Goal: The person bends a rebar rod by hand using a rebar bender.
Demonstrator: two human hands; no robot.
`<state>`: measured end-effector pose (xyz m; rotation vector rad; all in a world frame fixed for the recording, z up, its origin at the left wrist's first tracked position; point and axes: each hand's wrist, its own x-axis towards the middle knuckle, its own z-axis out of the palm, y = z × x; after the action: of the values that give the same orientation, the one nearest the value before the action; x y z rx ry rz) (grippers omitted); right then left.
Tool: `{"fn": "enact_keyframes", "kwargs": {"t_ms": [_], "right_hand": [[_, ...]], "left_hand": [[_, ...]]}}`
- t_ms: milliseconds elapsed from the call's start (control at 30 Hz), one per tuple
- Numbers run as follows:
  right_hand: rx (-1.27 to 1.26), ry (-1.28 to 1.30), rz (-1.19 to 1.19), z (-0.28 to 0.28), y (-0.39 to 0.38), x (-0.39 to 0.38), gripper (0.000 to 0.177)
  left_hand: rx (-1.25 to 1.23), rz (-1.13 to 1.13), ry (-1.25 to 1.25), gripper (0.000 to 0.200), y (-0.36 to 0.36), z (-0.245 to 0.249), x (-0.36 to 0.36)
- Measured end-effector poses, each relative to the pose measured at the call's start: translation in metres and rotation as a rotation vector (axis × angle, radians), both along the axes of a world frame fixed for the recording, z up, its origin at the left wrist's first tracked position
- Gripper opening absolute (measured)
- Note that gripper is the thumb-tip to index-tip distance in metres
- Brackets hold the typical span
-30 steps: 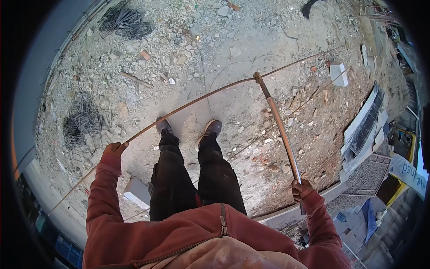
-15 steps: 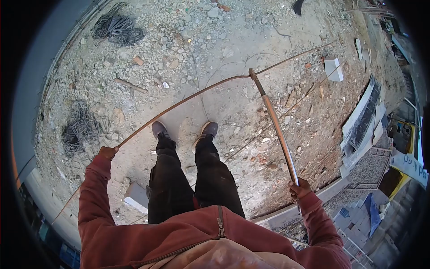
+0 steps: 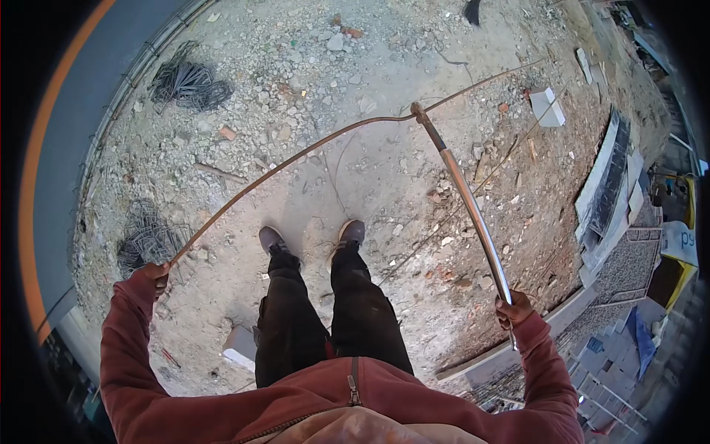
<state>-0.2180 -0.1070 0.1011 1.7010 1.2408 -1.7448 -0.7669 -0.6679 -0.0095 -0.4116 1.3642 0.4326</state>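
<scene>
My left hand (image 3: 156,273) is closed around a long, thin, rust-brown rebar (image 3: 285,164) at the left. The rod arcs up and across in front of my shoes, with a small kink by the head of a rebar bending wrench (image 3: 473,203). Beyond that head it runs on to the upper right. The wrench has a dark, rusty upper end and a long shiny metal pipe as its handle. Wrapped around the lower end of this pipe is my right hand (image 3: 513,310). Exactly how the head grips the rod is too small to make out.
Two tangled bundles of dark wire or thin bars (image 3: 188,85) lie on rubble at the left. A white block (image 3: 547,107) is at the upper right, with another pale block (image 3: 240,346) near my leg. Boards (image 3: 603,177) lean in a stack at the right.
My left hand has moved left and lower with the rebar. My right hand and the pipe's lower end have shifted slightly right. The kink by the wrench head looks sharper.
</scene>
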Motion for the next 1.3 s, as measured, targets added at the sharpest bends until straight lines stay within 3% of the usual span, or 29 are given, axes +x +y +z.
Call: {"fn": "enact_keyframes", "kwargs": {"t_ms": [167,233,433,567,633,700,767,900,933,1000,1067,1133,1233,1300], "right_hand": [[-0.216,0.055,-0.167,0.014,-0.008,-0.008,0.02],[-0.294,0.051,-0.229,0.019,-0.009,-0.011,0.02],[-0.23,-0.149,-0.142,0.041,-0.002,0.001,0.02],[-0.199,-0.303,-0.112,0.07,0.008,0.018,0.025],[-0.223,-0.36,-0.105,0.082,0.011,0.021,0.026],[-0.212,-0.411,-0.066,0.083,0.014,0.031,0.026],[-0.194,-0.436,-0.069,0.081,0.012,0.034,0.026],[-0.223,-0.432,-0.015,0.073,0.016,0.033,0.026],[-0.237,-0.445,-0.004,0.07,0.018,0.034,0.026],[-0.26,-0.481,0.003,0.069,0.019,0.039,0.025],[-0.218,-0.481,0.006,0.072,0.014,0.041,0.026],[-0.168,-0.449,0.036,0.069,0.008,0.038,0.026],[-0.067,-0.406,0.09,0.075,-0.002,0.039,0.027],[-0.007,-0.422,0.148,0.08,-0.005,0.038,0.026]], "left_hand": [[0.039,0.018,-0.246,0.066,0.004,0.007,-0.004],[0.003,0.013,-0.159,0.065,0.009,0.006,0.014],[-0.04,0.03,-0.284,0.063,-0.027,-0.063,0.087],[-0.032,0.045,-0.212,0.058,-0.034,-0.084,0.163],[-0.04,-0.032,-0.084,0.055,-0.043,-0.106,0.209],[-0.12,-0.192,0.209,0.05,-0.058,-0.131,0.251],[-0.165,-0.366,0.251,0.046,-0.065,-0.142,0.259],[0.1,-0.946,0.089,0.044,0.009,-0.058,0.207],[0.214,-1.063,0.186,0.045,0.031,-0.036,0.193],[0.411,-1.148,0.695,0.043,0.073,-0.01,0.19],[0.511,-0.514,0.778,0.047,0.127,-0.003,0.208],[0.641,-0.62,0.988,0.046,0.153,-0.05,0.241],[0.422,-0.532,0.812,0.045,0.187,-0.058,0.266],[0.384,-0.435,0.694,0.044,0.191,-0.06,0.243]]}}
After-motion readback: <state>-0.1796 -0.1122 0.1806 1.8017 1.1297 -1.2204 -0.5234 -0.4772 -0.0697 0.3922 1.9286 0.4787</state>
